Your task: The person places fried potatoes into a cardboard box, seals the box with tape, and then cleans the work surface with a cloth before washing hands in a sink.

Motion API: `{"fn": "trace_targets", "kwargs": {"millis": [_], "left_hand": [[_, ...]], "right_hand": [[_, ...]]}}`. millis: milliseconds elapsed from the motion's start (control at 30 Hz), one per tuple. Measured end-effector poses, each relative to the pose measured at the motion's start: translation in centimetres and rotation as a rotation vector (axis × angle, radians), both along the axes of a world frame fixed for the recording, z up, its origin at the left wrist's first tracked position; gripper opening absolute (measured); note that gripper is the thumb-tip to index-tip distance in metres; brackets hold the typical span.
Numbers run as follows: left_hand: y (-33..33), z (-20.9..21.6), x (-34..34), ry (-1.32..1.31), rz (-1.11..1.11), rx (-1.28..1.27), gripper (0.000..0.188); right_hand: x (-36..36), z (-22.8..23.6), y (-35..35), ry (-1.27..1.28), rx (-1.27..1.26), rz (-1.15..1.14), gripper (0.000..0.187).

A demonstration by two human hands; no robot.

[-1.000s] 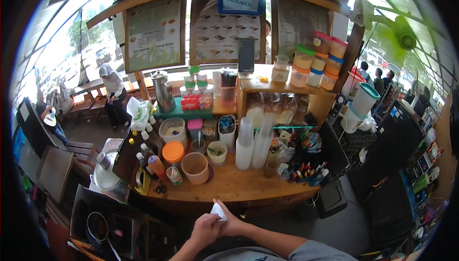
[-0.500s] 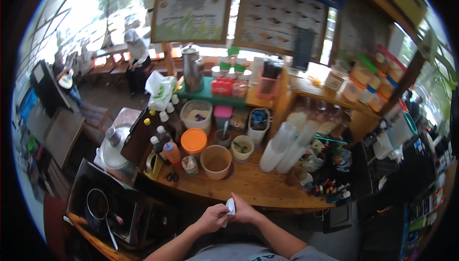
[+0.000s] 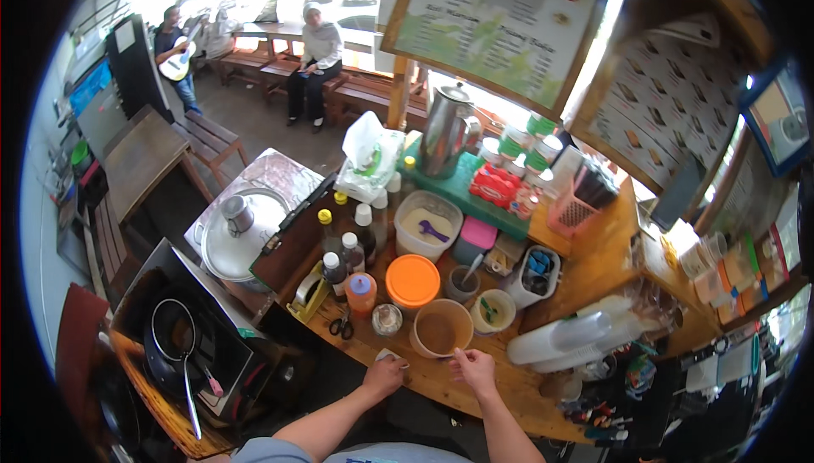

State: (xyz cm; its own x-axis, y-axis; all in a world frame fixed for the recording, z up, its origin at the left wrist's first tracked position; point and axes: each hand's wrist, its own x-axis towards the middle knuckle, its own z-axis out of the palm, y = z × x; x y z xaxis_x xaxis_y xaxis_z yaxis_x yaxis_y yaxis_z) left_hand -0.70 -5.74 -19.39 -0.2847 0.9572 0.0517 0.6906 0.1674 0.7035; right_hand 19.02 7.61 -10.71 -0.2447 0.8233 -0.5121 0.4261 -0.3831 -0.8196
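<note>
— Wooden counter [image 3: 593,276] of a drinks stall, crowded edge to edge. What are the fingers doing?

— On the left hand [image 3: 386,374] they curl down over a small white packet [image 3: 388,354], pinning it flat to the wood; only a corner of it shows. The right hand [image 3: 475,368] has thumb and forefinger drawn close together near the rim of the tan tub [image 3: 441,329], though whether they pinch anything is too small to tell.

— Where's the tub?

— Just ahead of both hands, open, with brown powder inside, probably kept at the near edge for easy reach.

— Around it?

— An orange-lidded tub [image 3: 413,280] behind it, a small cup with a green scoop [image 3: 494,310] to its right, a glass jar [image 3: 387,319] and scissors [image 3: 342,326] to its left. Capped squeeze bottles [image 3: 352,251] cluster farther left; stacked clear cups [image 3: 585,337] lie on their side to the right. Beyond the counter, two people sit on benches [image 3: 254,60].
</note>
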Motion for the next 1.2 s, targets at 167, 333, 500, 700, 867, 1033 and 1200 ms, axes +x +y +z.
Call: {"fn": "trace_targets", "kwargs": {"millis": [167, 333, 500, 700, 867, 1033, 1200], "left_hand": [[1.7, -0.6, -0.2, 0.194, -0.147, -0.140, 0.018], [1.8, -1.9, 0.6, 0.248, -0.226, -0.103, 0.032], [2.9, -2.1, 0.8, 0.264, -0.291, -0.079, 0.017], [6.2, -3.1, 0.7, 0.379, -0.432, 0.039, 0.008], [7.2, -2.8, 1.6, 0.450, -0.477, 0.005, 0.008], [7.6, -3.0, 2.1, 0.535, -0.611, 0.071, 0.013], [7.9, -2.5, 2.4, 0.607, -0.584, -0.003, 0.008]], "right_hand": [[-0.3, 0.4, 0.2, 0.118, -0.131, -0.058, 0.028], [1.3, -1.1, 0.4, 0.277, -0.289, -0.095, 0.023], [2.9, 1.7, -1.3, 0.298, -0.077, -0.169, 0.015], [9.7, 3.7, -4.0, 0.304, -0.020, -0.317, 0.010], [16.1, 1.6, -6.7, 0.245, -0.103, -0.349, 0.011], [18.8, -0.1, -8.9, 0.257, -0.175, -0.420, 0.012], [18.9, -1.9, -9.1, 0.240, -0.168, -0.425, 0.013]]}}
